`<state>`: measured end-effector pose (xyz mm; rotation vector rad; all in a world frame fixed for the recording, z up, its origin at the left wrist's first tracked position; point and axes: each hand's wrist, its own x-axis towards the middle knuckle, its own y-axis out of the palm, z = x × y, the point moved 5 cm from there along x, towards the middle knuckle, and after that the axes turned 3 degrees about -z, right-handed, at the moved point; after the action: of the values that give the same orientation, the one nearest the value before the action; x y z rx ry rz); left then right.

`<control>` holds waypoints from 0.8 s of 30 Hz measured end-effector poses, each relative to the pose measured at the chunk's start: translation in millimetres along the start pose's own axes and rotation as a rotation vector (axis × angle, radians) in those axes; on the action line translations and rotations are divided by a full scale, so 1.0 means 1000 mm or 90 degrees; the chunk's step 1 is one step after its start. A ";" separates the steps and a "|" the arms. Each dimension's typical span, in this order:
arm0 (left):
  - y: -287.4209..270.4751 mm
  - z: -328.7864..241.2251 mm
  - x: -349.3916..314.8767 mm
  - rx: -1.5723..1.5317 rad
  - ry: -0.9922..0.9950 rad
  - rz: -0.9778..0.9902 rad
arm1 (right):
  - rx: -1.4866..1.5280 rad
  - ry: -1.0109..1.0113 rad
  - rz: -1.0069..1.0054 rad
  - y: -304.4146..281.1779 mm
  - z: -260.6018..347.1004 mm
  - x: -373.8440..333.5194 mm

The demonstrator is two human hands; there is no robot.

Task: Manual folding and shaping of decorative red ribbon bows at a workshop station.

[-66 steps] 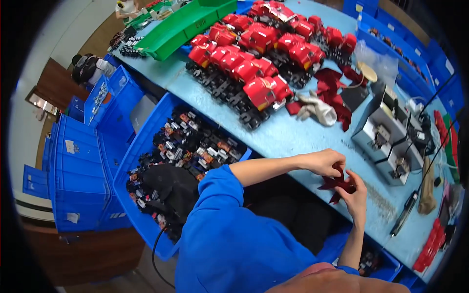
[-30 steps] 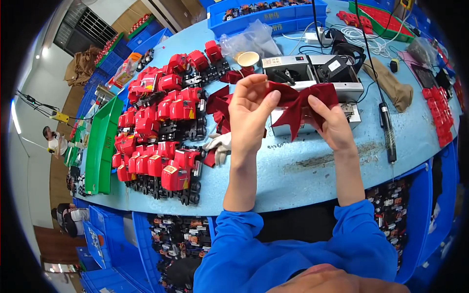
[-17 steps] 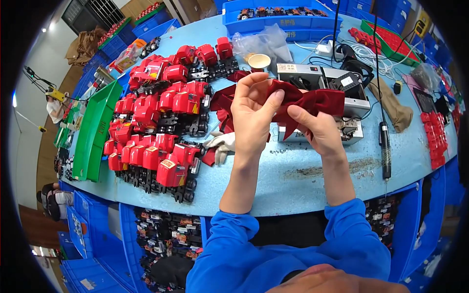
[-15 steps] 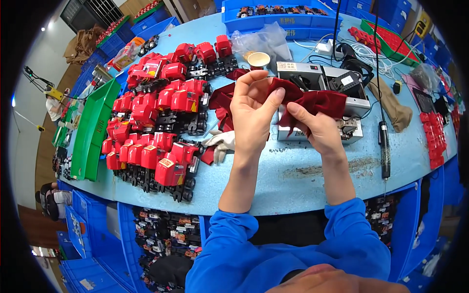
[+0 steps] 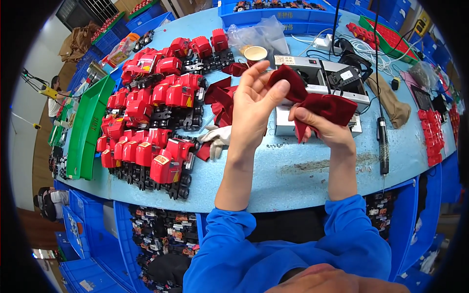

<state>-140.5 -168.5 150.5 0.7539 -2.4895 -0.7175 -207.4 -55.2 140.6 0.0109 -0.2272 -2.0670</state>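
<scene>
A dark red velvety bow [image 5: 330,108] is held up above the table, its two loops spread to either side of a pinched middle. My right hand [image 5: 325,127] is closed on its right part, thumb in front, with a pointed tail hanging below. The thumb of my left hand [image 5: 251,107] lies against the edge of the left loop; its other fingers are loosely curled and partly hidden behind the cloth. More dark red cloth pieces [image 5: 222,100] lie on the table beside my left wrist, next to a whitish glove [image 5: 219,136].
Rows of red toy trucks [image 5: 166,163] cover the table's left side, beside a green tray [image 5: 90,129]. Behind my hands stand a metal device [image 5: 315,88], a paper cup [image 5: 255,52] and a plastic bag [image 5: 266,36]. A black corded tool [image 5: 383,146] hangs at right.
The cloth has been spread from a bunched strip into a clear bow shape. My right hand has shifted slightly right and turned, and the left fingers have loosened. The whole view has shifted a little.
</scene>
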 end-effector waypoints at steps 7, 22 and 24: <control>0.011 0.008 -0.009 0.090 -0.101 0.116 | -0.081 -0.073 -0.071 -0.005 0.003 0.000; 0.013 -0.017 -0.017 0.359 0.360 0.048 | -0.228 -0.410 -0.251 -0.034 0.038 -0.016; 0.022 -0.020 -0.021 0.434 0.397 0.120 | -0.261 -0.426 -0.168 -0.024 0.043 -0.020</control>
<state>-122.2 -146.6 173.6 0.7874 -2.1395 0.4207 -222.8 -20.1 177.1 -0.9536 -0.2095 -2.2819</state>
